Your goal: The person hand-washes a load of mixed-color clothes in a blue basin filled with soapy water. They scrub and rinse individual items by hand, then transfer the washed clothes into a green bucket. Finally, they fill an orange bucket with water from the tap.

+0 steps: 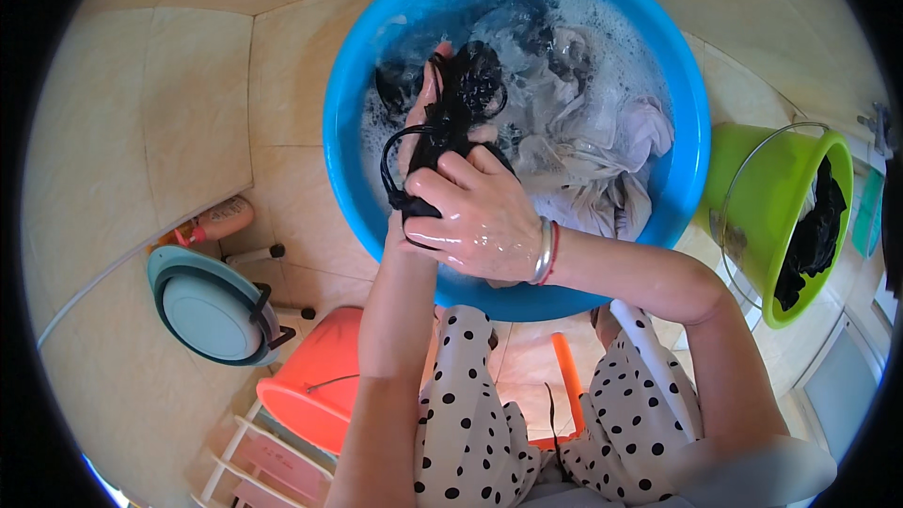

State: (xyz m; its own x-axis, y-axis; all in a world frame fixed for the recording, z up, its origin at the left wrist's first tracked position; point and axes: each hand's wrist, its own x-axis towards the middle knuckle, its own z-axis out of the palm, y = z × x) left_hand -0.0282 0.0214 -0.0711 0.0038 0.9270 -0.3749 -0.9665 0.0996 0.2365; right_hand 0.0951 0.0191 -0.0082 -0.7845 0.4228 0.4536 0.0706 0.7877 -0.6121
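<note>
far left: teal basin point(202, 310) by the wall, pink bottle point(228, 217) just behind it, pink-white rack point(268, 459) nearer the lower edge, orange bucket point(310, 381) beside the left forearm. none of these touched by the hands.

centre: blue tub point(339, 122), sudsy water and soaked cloth inside. left hand point(419, 114) is over the tub's left half, fingers straight and spread along the black cloth point(453, 113), not curled round it as far as i can see. palm mostly hidden, so can't tell how firmly it presses. black cloth is wet, bunched across the left palm, thin cords looping off its left side.

right hand point(484, 210) lies across the left wrist area, fingers bent tight with the near end of the black cloth pinched under them. grip closed, no visible gap.

right of that: white cloth point(588, 165) in the suds, loose, no hand on it.

far right: green bucket point(767, 165), tipped toward the camera in this view, dark cloth point(815, 235) in it.

step in hand, my read: hand-scrubbing the black cloth against the left palm. next stroke would call for the left palm kept flat as backing, right fingers firm, cords clear of the knuckles.
</note>
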